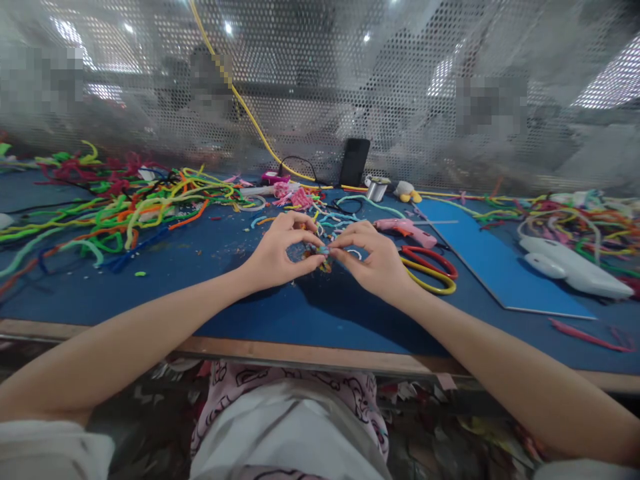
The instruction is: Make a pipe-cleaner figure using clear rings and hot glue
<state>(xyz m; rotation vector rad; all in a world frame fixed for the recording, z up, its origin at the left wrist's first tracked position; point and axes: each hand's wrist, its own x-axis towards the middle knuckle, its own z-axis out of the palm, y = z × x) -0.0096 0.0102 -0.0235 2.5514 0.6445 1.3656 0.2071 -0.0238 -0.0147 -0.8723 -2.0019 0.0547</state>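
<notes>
Over the middle of the blue table (pixel 250 313), my left hand (pixel 284 250) and my right hand (pixel 373 260) meet with their fingertips close together. Both pinch a small light-blue fuzzy piece (pixel 323 251), which looks like pipe cleaner. Fingers hide most of it, so its full shape cannot be made out. Small orange and brown bits show just below the fingertips. Beyond my hands lie light-blue pipe cleaner strands (pixel 343 219). Scissors with red and yellow handles (pixel 433 270) rest beside my right wrist. Behind them is a pink glue gun (pixel 407 231).
Tangled pipe cleaners (pixel 130 207) heap up at left, with another pile (pixel 565 220) at right. A phone (pixel 355 162) leans on the perforated metal screen (pixel 310 80). A wire spool (pixel 378 189), a blue board (pixel 493 263) and a white device (pixel 575 265) lie around.
</notes>
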